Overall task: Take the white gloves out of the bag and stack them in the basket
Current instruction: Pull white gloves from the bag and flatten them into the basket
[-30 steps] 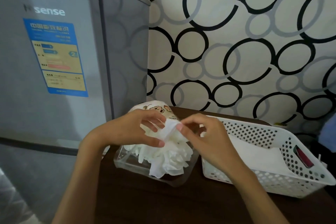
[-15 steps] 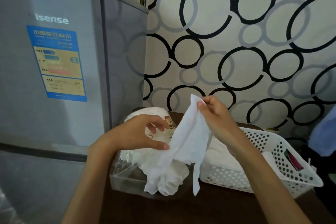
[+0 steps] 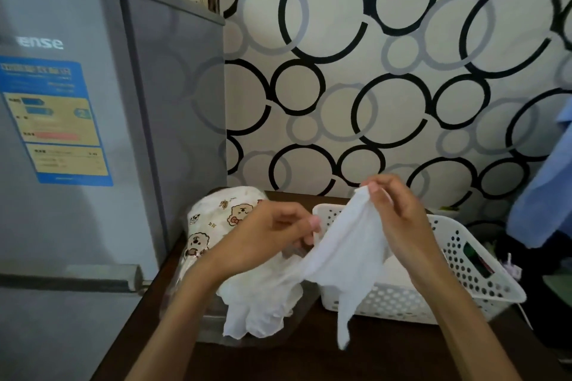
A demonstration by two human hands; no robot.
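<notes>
A white glove (image 3: 346,254) hangs in the air above the table, between the bag and the basket. My right hand (image 3: 394,213) pinches its upper end at the cuff. My left hand (image 3: 272,235) pinches its left edge lower down. Under my left hand lies the clear plastic bag (image 3: 213,226) printed with cartoon bears, with more white gloves (image 3: 260,303) spilling from its open mouth. The white perforated basket (image 3: 464,260) stands to the right of the bag, and a white layer lies inside it, mostly hidden by the held glove and my right arm.
A grey fridge (image 3: 93,133) stands close on the left of the dark wooden table (image 3: 387,359). A circle-patterned wall is right behind. Blue fabric (image 3: 544,195) hangs at the right edge. A dark item with green and red (image 3: 476,257) sits by the basket's far side.
My right hand has pulled one glove up out of the bag and carried it right toward the basket. My left hand has left the pile and taken the glove's left edge.
</notes>
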